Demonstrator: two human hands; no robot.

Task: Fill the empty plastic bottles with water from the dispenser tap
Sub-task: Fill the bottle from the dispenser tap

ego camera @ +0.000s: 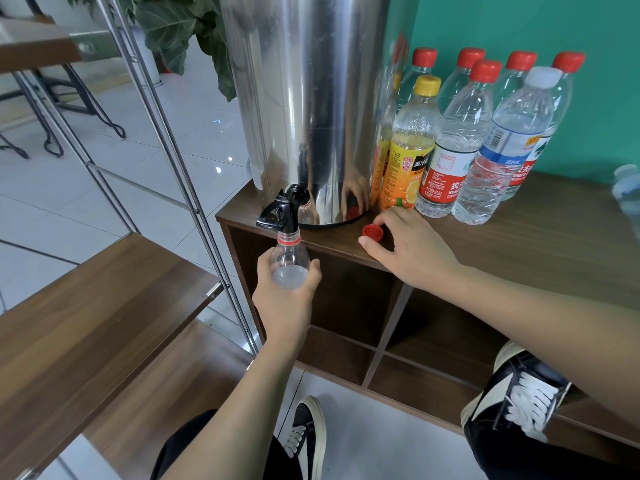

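Note:
A tall steel water dispenser (304,98) stands on the corner of a brown wooden cabinet (519,244). Its black tap (282,209) juts over the cabinet's front edge. My left hand (287,292) grips an uncapped clear plastic bottle (290,261) with a red neck ring, mouth right under the tap. A little water shows inside the bottle. My right hand (412,247) rests on the cabinet top, fingers touching a loose red cap (373,233).
Several capped bottles stand right of the dispenser: a yellow-capped orange juice bottle (408,150), red-capped water bottles (453,147) and a white-capped one (509,147). A wooden shelf with steel poles (173,161) is on the left. My shoes (308,434) are on the floor below.

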